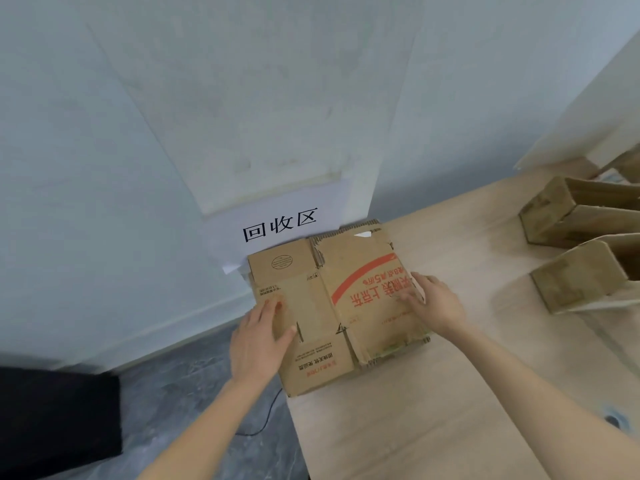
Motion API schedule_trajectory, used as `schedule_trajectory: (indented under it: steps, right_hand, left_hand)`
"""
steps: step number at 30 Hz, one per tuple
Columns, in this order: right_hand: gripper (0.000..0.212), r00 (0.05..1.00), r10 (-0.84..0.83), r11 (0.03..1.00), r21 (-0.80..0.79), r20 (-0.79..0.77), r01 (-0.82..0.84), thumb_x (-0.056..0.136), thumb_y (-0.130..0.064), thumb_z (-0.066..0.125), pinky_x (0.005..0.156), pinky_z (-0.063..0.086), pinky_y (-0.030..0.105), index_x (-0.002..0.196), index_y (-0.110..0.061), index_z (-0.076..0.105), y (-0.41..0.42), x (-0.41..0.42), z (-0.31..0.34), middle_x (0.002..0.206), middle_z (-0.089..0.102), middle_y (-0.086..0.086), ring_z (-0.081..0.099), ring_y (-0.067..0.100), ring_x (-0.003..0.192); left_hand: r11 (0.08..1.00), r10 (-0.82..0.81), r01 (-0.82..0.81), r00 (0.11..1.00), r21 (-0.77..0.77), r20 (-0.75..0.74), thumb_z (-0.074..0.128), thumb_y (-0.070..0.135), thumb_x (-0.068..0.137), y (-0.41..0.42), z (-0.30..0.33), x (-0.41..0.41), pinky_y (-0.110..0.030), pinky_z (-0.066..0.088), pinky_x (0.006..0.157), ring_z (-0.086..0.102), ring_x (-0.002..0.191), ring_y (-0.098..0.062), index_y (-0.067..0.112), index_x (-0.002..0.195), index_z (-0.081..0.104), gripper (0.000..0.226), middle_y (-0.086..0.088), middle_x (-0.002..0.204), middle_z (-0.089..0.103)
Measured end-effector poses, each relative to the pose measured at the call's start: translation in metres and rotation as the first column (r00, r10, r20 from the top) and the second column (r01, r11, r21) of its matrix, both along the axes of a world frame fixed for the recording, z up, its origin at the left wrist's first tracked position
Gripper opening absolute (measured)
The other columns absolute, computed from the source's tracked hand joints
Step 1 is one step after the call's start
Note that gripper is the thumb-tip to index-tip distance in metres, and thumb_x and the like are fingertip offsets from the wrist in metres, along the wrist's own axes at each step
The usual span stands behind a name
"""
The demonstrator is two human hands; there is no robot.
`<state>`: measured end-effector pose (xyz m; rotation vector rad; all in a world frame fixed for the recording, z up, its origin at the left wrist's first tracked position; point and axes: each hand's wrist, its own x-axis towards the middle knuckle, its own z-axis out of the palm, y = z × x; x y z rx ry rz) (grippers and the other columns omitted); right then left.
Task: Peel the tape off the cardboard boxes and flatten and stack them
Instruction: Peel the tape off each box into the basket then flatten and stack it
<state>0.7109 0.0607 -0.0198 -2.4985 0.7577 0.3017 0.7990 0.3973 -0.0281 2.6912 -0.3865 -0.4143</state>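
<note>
Lying flat at the middle of the frame, a flattened cardboard box (322,306) sits on the far left corner of a pale wooden table (433,410), its left part hanging a little past the table's edge. Red printed characters and a red curved stripe run across its right half. More corrugated edges show beneath it along its top and right sides, so it appears to lie on other flattened cardboard, though how many sheets I cannot tell.

The left hand (258,341) lies spread on the lower left of the box, fingers straight and thumb out to the side, pressing down rather than gripping. The right hand (433,303) rests on the box's right edge, fingers extended over the red print, holding nothing that I can see.

Behind the box, against the white wall, a white paper sign (280,225) bears three black characters. At the right of the frame two unflattened cardboard boxes (571,216) (581,275) lie on the table, well apart from the hands. At lower left a black object (59,420) stands on the grey floor (194,403).
</note>
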Motion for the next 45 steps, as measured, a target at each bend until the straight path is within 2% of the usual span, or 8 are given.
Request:
schedule_trajectory:
  steps: [3,9,13,17,26,31,35,45]
  right_hand:
    - [0.061,0.998,0.05,0.997,-0.058,0.024,-0.049,0.1,-0.038,0.059,0.107,0.039,0.036,0.155,-0.021,0.039,0.014,-0.018,0.033,0.15,0.05,0.005,0.046,0.024,0.138]
    - [0.064,0.993,0.058,0.975,-0.218,0.099,-0.035,0.1,-0.043,0.057,0.117,0.032,0.035,0.157,-0.022,0.035,0.063,-0.092,0.115,0.16,0.038,0.001,0.036,0.02,0.147]
    - [0.065,0.988,0.043,0.941,-0.337,0.145,0.008,0.101,-0.046,0.055,0.117,0.026,0.033,0.158,-0.027,0.032,0.105,-0.173,0.165,0.162,0.036,-0.002,0.034,0.019,0.147]
    - [0.065,0.98,0.003,0.909,-0.408,0.197,0.08,0.099,-0.052,0.055,0.119,0.026,0.036,0.157,-0.029,0.033,0.14,-0.256,0.221,0.161,0.037,-0.005,0.035,0.018,0.147]
    - [0.065,0.934,-0.167,0.821,-0.479,0.316,0.309,0.097,-0.05,0.059,0.119,0.026,0.035,0.155,-0.032,0.037,0.135,-0.445,0.348,0.161,0.036,-0.007,0.032,0.014,0.148]
    - [0.066,0.898,-0.282,0.787,-0.454,0.337,0.418,0.096,-0.05,0.059,0.117,0.035,0.042,0.155,-0.032,0.037,0.115,-0.553,0.381,0.161,0.036,-0.008,0.037,0.02,0.145]
    - [0.063,0.88,-0.305,0.741,-0.49,0.363,0.459,0.095,-0.049,0.06,0.113,0.037,0.036,0.152,-0.03,0.041,0.094,-0.645,0.39,0.155,0.042,-0.009,0.043,0.018,0.139]
    - [0.068,0.895,-0.314,0.73,-0.523,0.317,0.441,0.098,-0.051,0.056,0.12,0.024,0.035,0.158,-0.03,0.031,0.023,-0.868,0.399,0.163,0.031,-0.007,0.03,0.017,0.148]
  left_hand:
    - [0.992,-0.125,0.123,0.989,0.03,0.073,0.049,0.062,0.097,-0.006,0.03,-0.006,-0.044,0.034,0.119,0.032,0.148,-0.018,0.023,0.158,0.031,0.075,0.004,0.163,0.034]
    - [0.961,-0.24,0.262,0.949,-0.086,0.203,0.05,0.065,0.096,-0.007,0.105,-0.059,-0.043,0.022,0.124,0.021,0.154,-0.018,0.03,0.162,0.018,0.081,0.005,0.168,0.022]
    - [0.922,-0.317,0.368,0.898,-0.123,0.306,0.053,0.064,0.095,0.003,0.155,-0.124,-0.044,0.021,0.125,0.021,0.154,-0.017,0.031,0.162,0.02,0.081,0.006,0.168,0.022]
    - [0.865,-0.388,0.479,0.829,-0.153,0.402,0.058,0.062,0.094,0.004,0.209,-0.195,-0.035,0.018,0.122,0.024,0.153,-0.018,0.031,0.16,0.026,0.08,0.005,0.167,0.025]
    - [0.713,-0.511,0.681,0.668,-0.168,0.541,0.061,0.063,0.091,-0.037,0.321,-0.332,-0.037,0.019,0.125,0.023,0.154,-0.018,0.029,0.16,0.027,0.085,0.003,0.167,0.025]
    - [0.638,-0.565,0.755,0.59,-0.148,0.577,0.059,0.064,0.092,-0.076,0.355,-0.41,-0.037,0.015,0.125,0.02,0.154,-0.02,0.031,0.16,0.025,0.083,0.001,0.168,0.022]
    - [0.595,-0.586,0.789,0.556,-0.153,0.59,0.062,0.061,0.091,-0.11,0.369,-0.481,-0.034,0.014,0.123,0.022,0.154,-0.018,0.035,0.159,0.028,0.08,0.001,0.168,0.024]
    - [0.574,-0.587,0.8,0.549,-0.172,0.595,0.066,0.06,0.089,-0.198,0.377,-0.69,-0.035,0.017,0.123,0.027,0.152,-0.019,0.031,0.158,0.031,0.082,0.003,0.165,0.03]
